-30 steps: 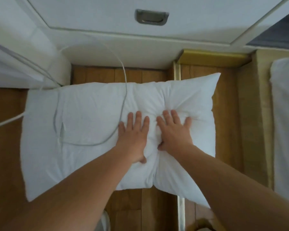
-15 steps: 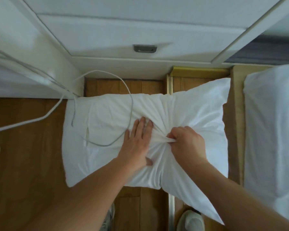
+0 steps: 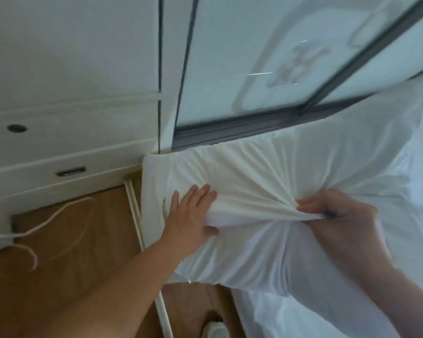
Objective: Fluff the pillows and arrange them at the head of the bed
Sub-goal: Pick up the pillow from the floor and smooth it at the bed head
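1. Head view: white pillow [image 3: 266, 181] fills the centre and right of the frame, lifted off the wooden floor [image 3: 66, 252]; its lower right part overlaps the white bed [image 3: 327, 313]
2. Right hand [image 3: 347, 215] is closed in a fist on a bunch of pillowcase fabric near the pillow's middle; creases radiate outward from that pinch
3. Left hand [image 3: 191, 215] lies with fingers extended on the pillow's left part, thumb tucked under a fold of fabric, so it grips that fold; the two hands are apart, with taut cloth stretched between them
4. Pillow's upper left corner sits just beside the white cabinet [image 3: 71, 81], at the edge of a glass panel [image 3: 254, 57] in a dark frame
5. A white cord [image 3: 47, 220] trails loose across the floor at left, well apart from the pillow
6. Frame shows motion blur; fine fabric detail cannot be told
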`<action>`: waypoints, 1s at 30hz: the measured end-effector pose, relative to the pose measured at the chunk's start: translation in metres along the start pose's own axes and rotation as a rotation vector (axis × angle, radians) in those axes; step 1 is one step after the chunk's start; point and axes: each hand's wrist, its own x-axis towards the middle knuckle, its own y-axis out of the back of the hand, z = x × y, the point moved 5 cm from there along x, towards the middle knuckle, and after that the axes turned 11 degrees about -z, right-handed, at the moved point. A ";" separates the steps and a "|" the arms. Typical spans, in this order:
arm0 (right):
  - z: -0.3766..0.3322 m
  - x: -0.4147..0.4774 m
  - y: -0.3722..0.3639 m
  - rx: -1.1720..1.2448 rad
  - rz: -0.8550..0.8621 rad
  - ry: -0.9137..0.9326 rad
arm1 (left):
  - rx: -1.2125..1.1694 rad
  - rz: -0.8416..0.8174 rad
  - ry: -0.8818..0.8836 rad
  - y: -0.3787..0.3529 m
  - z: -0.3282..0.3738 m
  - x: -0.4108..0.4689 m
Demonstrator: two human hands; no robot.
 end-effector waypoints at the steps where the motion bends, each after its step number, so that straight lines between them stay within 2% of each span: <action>1: 0.018 0.003 0.027 0.025 0.028 -0.055 | 0.005 0.054 -0.029 0.009 0.028 0.017; 3: 0.058 0.011 0.070 0.062 0.073 -0.130 | 0.058 0.108 -0.049 0.019 0.077 0.052; 6: 0.131 0.032 0.114 0.071 0.098 -0.188 | 0.198 0.060 -0.017 0.016 0.134 0.093; 8: 0.185 0.048 0.132 0.058 0.112 -0.231 | 0.220 0.107 -0.046 0.009 0.162 0.114; 14: 0.320 0.082 0.153 -0.207 0.164 -0.371 | 0.159 0.199 -0.161 -0.036 0.225 0.175; 16: 0.349 0.091 0.148 -0.336 0.018 -0.402 | 0.184 0.167 -0.129 -0.058 0.237 0.195; 19: 0.375 0.088 0.114 -0.457 -0.438 -0.362 | 0.250 -0.034 -0.041 -0.097 0.231 0.223; 21: 0.386 0.084 0.090 -0.519 -0.616 -0.357 | 0.315 -0.208 0.047 -0.121 0.214 0.237; 24: 0.399 0.101 0.070 -0.684 -0.627 -0.315 | 0.420 -0.256 0.145 -0.135 0.188 0.254; 27: 0.412 0.126 0.053 -0.808 -0.617 -0.258 | 0.477 -0.293 0.167 -0.152 0.176 0.272; 30: 0.422 0.139 0.030 -0.858 -0.652 -0.267 | 0.503 -0.221 0.135 -0.160 0.178 0.290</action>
